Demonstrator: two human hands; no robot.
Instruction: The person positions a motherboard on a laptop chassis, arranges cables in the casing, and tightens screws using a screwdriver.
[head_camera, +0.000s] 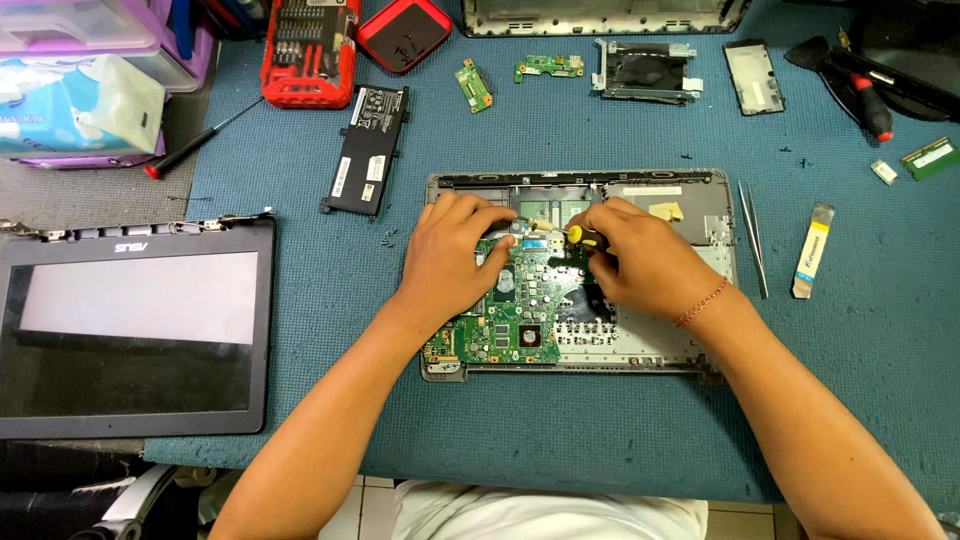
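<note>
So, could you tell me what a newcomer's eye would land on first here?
Most striking is the opened laptop base at the centre of the blue mat, its green circuit board bare. Both hands work over it: the right hand holds a yellow-handled screwdriver, the left hand rests on the board. A detached screen lies at the left.

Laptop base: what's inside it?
Inside the laptop base lies a green motherboard. The left hand rests on it; the right hand holds a yellow-handled screwdriver. Both hands cover the board's middle.

A blue mat (600, 420) carries an opened laptop base (690, 215), battery (366, 150) and tweezers (753, 235).
</note>
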